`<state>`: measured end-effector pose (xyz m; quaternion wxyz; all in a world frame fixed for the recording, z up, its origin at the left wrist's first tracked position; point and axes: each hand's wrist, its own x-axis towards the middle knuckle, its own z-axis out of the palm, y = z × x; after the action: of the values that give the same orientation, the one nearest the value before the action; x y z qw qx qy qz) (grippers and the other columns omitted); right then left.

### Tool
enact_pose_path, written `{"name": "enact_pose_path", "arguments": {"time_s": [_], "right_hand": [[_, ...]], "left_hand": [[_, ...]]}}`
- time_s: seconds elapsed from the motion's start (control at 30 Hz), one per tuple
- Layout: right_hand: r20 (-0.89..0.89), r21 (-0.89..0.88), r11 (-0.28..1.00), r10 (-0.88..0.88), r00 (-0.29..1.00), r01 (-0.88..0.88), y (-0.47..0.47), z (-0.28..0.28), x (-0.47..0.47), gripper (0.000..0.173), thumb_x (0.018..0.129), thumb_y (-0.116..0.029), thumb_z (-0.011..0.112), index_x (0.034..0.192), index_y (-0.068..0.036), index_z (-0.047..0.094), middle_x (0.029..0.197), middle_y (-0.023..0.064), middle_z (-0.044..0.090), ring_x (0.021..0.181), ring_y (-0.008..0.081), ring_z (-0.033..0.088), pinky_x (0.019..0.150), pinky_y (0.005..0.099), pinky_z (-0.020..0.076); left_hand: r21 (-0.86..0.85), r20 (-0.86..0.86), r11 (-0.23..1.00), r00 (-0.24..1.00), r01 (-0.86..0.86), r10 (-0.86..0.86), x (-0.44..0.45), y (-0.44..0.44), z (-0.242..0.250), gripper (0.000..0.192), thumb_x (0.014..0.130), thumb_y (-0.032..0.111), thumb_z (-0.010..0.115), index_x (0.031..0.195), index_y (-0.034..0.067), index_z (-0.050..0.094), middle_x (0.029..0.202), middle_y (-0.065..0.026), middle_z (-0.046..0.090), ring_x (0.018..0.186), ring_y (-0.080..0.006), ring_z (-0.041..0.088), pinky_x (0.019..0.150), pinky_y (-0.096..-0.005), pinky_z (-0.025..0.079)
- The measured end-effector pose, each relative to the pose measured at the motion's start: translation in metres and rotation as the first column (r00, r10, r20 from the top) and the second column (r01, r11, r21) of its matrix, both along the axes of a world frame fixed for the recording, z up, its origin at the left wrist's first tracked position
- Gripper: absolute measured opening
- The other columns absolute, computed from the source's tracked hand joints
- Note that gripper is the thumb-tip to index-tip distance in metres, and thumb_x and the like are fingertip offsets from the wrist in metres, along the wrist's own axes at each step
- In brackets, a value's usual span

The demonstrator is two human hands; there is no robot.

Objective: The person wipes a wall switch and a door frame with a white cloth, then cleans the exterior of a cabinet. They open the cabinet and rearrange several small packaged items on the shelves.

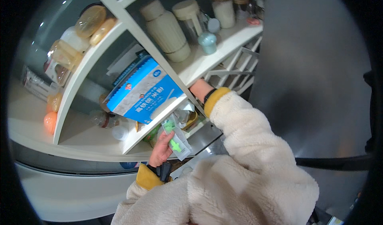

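Observation:
My left hand (161, 148) is shut on a clear packet (179, 145) holding a bright green item, in front of the lower shelf compartment. My right hand (201, 88) reaches past the upright divider below the upper shelf; its fingers are hidden behind the divider. A blue and white rice cereal box (146, 90) stands tilted in view on the shelf to the left of the right hand. Below it, near the packet, lie foil wrapping and a yellow-edged container (191, 120), with a green package (152, 133) beside them.
A cream ribbed flask (166, 31), lidded jars (223, 11) and a small light blue cup (208, 42) stand on the upper shelf. A white lattice rack (233, 72) is below. Plastic containers (65, 54) fill the left shelf. A grey metal panel (311, 60) rises at right.

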<state>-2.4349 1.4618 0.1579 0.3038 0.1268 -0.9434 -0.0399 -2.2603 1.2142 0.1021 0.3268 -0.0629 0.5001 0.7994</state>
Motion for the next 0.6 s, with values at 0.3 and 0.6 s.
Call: {"name": "enact_pose_path", "arguments": {"time_s": [0.3, 0.6], "right_hand": [[0.032, 0.089, 0.996, -0.033, 0.999, 0.03, 0.007, -0.002, 0.003, 0.042, 0.094, -0.025, 0.046, 0.13, -0.009, 0.059, 0.137, 0.0136, 0.056, 0.129, 0.0276, 0.049, 0.109, 0.0432, 0.0357], [0.107, 0.05, 0.999, 0.001, 0.994, -0.007, 0.026, -0.017, 0.071, 0.038, 0.09, -0.019, 0.05, 0.123, -0.006, 0.063, 0.125, 0.0146, 0.062, 0.12, 0.0285, 0.056, 0.106, 0.0438, 0.0389]], "left_hand": [[0.027, 0.002, 0.997, 0.997, -0.076, 0.076, -0.003, -0.006, 0.014, 0.025, 0.099, 0.011, 0.058, 0.123, 0.006, 0.057, 0.115, -0.0051, 0.066, 0.101, -0.017, 0.066, 0.089, -0.034, 0.056], [0.054, -0.007, 0.996, 0.998, -0.066, 0.067, 0.005, -0.026, -0.007, 0.028, 0.1, 0.014, 0.056, 0.127, 0.009, 0.054, 0.118, -0.0054, 0.065, 0.104, -0.0187, 0.065, 0.092, -0.037, 0.055]]}}
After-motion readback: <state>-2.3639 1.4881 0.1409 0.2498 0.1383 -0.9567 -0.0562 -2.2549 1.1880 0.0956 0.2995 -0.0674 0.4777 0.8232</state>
